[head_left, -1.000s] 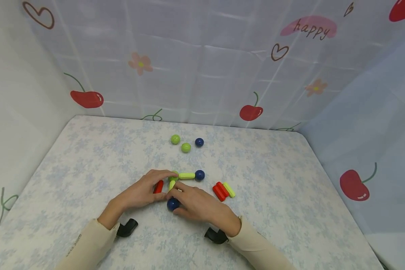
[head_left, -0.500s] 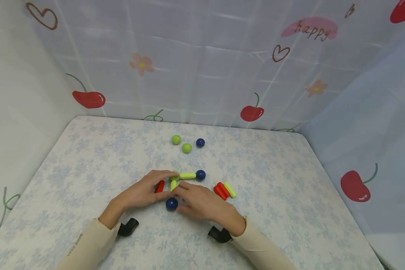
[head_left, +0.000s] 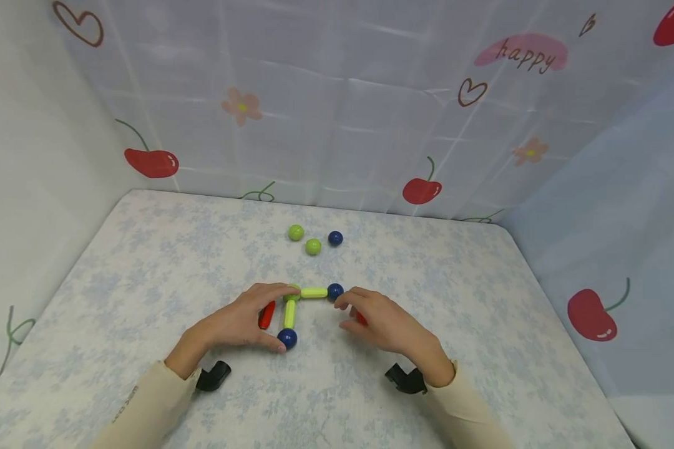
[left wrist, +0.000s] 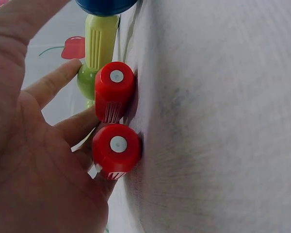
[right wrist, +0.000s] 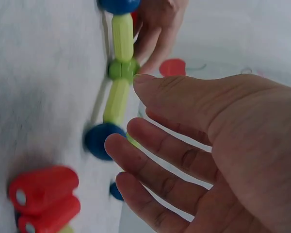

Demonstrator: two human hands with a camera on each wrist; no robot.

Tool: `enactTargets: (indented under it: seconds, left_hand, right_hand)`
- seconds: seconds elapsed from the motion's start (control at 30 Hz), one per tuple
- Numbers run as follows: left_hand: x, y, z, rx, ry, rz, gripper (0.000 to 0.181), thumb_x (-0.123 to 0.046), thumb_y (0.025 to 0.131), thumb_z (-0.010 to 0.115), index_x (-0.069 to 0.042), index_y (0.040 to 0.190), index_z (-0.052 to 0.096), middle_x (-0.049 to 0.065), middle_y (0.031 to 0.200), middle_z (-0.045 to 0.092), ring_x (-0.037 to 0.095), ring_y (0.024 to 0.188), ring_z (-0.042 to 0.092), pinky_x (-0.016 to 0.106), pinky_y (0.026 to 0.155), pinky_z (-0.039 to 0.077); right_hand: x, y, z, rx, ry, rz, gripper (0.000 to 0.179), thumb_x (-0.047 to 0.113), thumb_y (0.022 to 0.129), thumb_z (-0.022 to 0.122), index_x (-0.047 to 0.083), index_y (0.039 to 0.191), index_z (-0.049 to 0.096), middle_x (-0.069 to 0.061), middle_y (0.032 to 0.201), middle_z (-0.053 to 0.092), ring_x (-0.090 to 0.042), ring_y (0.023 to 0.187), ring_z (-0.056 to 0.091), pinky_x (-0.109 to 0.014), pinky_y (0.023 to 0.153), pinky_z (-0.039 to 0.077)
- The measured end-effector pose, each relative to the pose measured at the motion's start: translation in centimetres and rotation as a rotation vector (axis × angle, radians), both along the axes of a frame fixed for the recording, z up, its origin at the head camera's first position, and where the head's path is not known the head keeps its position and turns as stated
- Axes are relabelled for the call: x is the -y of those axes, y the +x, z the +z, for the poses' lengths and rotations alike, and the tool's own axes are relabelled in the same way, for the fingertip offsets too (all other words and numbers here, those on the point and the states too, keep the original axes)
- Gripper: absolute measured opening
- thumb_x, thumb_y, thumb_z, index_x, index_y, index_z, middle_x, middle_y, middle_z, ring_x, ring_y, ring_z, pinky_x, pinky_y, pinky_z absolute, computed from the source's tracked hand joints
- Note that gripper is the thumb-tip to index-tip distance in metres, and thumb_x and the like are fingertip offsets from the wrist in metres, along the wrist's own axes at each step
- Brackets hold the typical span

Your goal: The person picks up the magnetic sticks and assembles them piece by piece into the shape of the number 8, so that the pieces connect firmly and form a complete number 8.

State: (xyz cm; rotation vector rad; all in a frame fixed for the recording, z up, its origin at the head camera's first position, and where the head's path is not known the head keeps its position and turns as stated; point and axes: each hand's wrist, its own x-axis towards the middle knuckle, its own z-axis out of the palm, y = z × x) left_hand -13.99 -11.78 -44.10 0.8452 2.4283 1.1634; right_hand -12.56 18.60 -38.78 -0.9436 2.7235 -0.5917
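Observation:
Two yellow-green magnetic sticks (head_left: 314, 292) form an L, joined at a green ball (head_left: 292, 293). Blue balls sit at the ends, one to the right (head_left: 335, 291), one nearer (head_left: 287, 338). My left hand (head_left: 241, 319) spans the L's left side: its index fingertip touches the green ball, its thumb lies at the near blue ball. Beside that palm lie red sticks, two showing in the left wrist view, one lower (left wrist: 117, 150). My right hand (head_left: 390, 321) hovers with loosely bent, parted fingers by the right blue ball, holding nothing, and partly hides red sticks (right wrist: 43, 189).
Toward the back of the table (head_left: 455, 274) are two loose green balls (head_left: 296, 232) and one loose blue ball (head_left: 335, 238). A patterned curtain (head_left: 326, 125) rises behind the table's far edge, with white walls at the sides.
My right hand has left the near blue ball and moved right, over the spare sticks. The left hand stays nearly in place, its thumb now nearer that blue ball.

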Motion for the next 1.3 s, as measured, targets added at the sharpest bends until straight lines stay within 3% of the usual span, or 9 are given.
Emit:
enactTargets:
  seconds: [0.13,0.3,0.43,0.67,0.97,1.3]
  left_hand:
    - [0.0,0.0,-0.1,0.003,-0.001,-0.003,0.096,-0.047,0.071,0.090,-0.026,0.151,0.043,0.004,0.158,0.037,0.033,0.143,0.032,0.064,0.108,0.034]
    - [0.1,0.0,-0.1,0.001,-0.010,-0.005,0.095,-0.048,0.071,0.089,-0.027,0.151,0.042,0.003,0.158,0.036,0.033,0.144,0.031,0.065,0.108,0.033]
    - [0.2,-0.1,-0.2,-0.007,-0.015,-0.009,0.095,-0.049,0.072,0.088,-0.028,0.152,0.041,0.002,0.159,0.035,0.032,0.144,0.031,0.065,0.109,0.032]
    - [0.2,-0.1,-0.4,-0.007,-0.016,-0.012,0.096,-0.049,0.072,0.088,-0.028,0.152,0.040,0.002,0.159,0.035,0.032,0.144,0.030,0.065,0.109,0.032]
    - [0.1,-0.1,-0.7,-0.003,-0.013,-0.017,0.096,-0.052,0.072,0.087,-0.029,0.152,0.040,0.002,0.159,0.036,0.033,0.145,0.030,0.065,0.109,0.032]
    - [0.1,0.0,-0.6,-0.007,-0.015,-0.011,0.095,-0.051,0.073,0.087,-0.028,0.152,0.040,0.003,0.159,0.035,0.034,0.146,0.029,0.067,0.109,0.031]
  right_hand:
    - [-1.8,-0.3,-0.3,-0.024,-0.032,-0.030,0.026,0.019,0.095,0.071,0.011,0.119,0.065,-0.002,0.109,0.067,-0.011,0.088,0.064,-0.030,0.079,0.055]
    - [-3.6,-1.0,-0.6,-0.016,-0.053,-0.069,0.023,0.014,0.096,0.069,0.009,0.118,0.067,-0.005,0.113,0.067,-0.019,0.097,0.065,-0.039,0.081,0.056]
    - [-4.6,-1.7,-0.8,0.021,-0.027,-0.106,0.023,0.013,0.096,0.068,0.008,0.119,0.068,-0.006,0.113,0.067,-0.020,0.096,0.065,-0.040,0.082,0.057]
    - [-5.7,-2.3,-1.3,0.087,0.043,-0.097,0.025,0.008,0.095,0.067,0.006,0.120,0.066,-0.005,0.110,0.067,-0.017,0.090,0.064,-0.031,0.078,0.055]
    - [-6.0,-2.1,-1.4,0.232,0.061,-0.206,0.027,0.006,0.093,0.068,0.007,0.120,0.066,-0.004,0.105,0.068,-0.016,0.091,0.061,-0.033,0.078,0.053]
    - [-6.1,-2.6,-2.1,0.126,0.024,-0.174,0.025,0.007,0.088,0.067,0.008,0.113,0.069,-0.001,0.097,0.069,-0.014,0.085,0.061,-0.029,0.071,0.052]
